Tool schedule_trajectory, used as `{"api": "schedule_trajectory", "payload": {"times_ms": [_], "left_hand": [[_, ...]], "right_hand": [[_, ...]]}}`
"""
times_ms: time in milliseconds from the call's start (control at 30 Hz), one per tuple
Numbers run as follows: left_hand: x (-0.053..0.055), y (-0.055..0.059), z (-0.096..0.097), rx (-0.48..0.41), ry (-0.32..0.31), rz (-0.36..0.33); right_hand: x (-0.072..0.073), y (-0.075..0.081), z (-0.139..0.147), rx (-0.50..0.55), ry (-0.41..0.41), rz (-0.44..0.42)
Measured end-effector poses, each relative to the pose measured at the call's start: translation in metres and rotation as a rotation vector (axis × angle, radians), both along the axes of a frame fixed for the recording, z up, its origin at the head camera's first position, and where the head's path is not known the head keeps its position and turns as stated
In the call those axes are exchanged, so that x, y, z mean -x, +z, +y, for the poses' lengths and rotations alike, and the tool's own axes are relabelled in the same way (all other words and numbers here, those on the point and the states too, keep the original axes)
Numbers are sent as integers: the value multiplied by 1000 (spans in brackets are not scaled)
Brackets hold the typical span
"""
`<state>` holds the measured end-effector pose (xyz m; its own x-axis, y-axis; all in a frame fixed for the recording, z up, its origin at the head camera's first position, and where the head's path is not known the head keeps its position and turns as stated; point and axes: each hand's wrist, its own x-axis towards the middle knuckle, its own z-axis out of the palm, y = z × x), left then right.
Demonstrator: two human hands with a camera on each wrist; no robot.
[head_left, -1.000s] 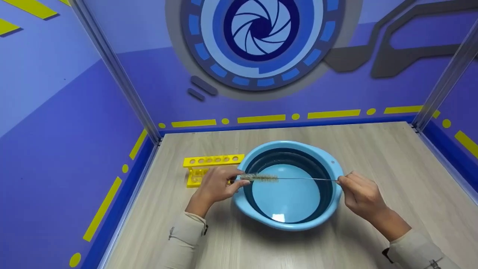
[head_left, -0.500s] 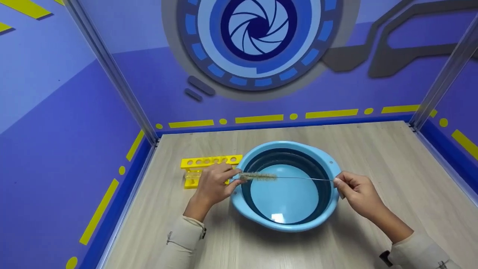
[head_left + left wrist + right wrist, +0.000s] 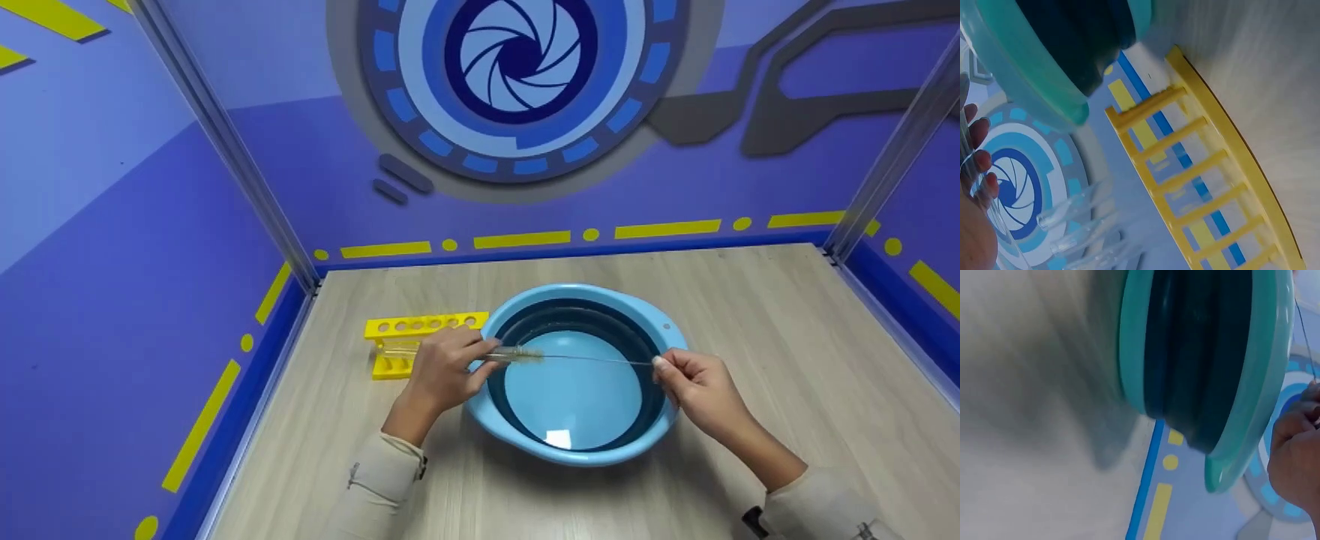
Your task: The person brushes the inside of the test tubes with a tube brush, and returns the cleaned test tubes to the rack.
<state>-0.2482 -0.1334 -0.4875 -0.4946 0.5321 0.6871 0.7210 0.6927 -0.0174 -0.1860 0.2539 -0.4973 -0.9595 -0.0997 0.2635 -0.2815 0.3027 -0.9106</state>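
Observation:
Over the left rim of the blue basin [image 3: 574, 390], my left hand [image 3: 450, 367] grips a clear test tube [image 3: 506, 354] lying almost level, mouth to the right. A test tube brush [image 3: 534, 355] is partly inside it; a short stretch of bristles shows outside the mouth. Its thin wire handle [image 3: 600, 360] runs across above the basin to my right hand [image 3: 697, 386], whose thumb and fingers pinch the end. In the left wrist view, fingers [image 3: 981, 160] curl round the tube at the left edge. The right wrist view catches my right hand [image 3: 1297, 455] with the wire.
A yellow test tube rack [image 3: 379, 328] stands left of the basin, partly behind my left hand. Several clear tubes [image 3: 1072, 219] show beside the rack in the left wrist view. Blue patterned panels [image 3: 645, 187] wall the wooden table [image 3: 750, 300] at the back and sides.
My right hand has moved left, from beyond the basin's right rim to over it. Less of the bristles shows outside the tube than before. The left hand keeps its grip nearly in place.

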Motion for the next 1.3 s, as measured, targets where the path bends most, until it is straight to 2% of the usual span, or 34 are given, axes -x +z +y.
{"api": "schedule_trajectory", "payload": {"times_ms": [200,333,533,833,1000,1300], "left_hand": [[0,-1,10,4,16,6],[1,-2,15,17,13,13],[-1,-3,27,11,-27,4],[-6,-6,39,19,-47,-34],[-7,-5,48,26,-65,-60],[-9,-8,55,16,-80,-94]], "right_hand": [[-1,4,-13,47,-3,2],[-3,7,-17,5,-11,25],[-4,9,-23,-42,-3,74],[-4,3,-40,-153,10,291],[1,-1,-48,-217,66,447],[11,-2,-55,-398,55,754]]}}
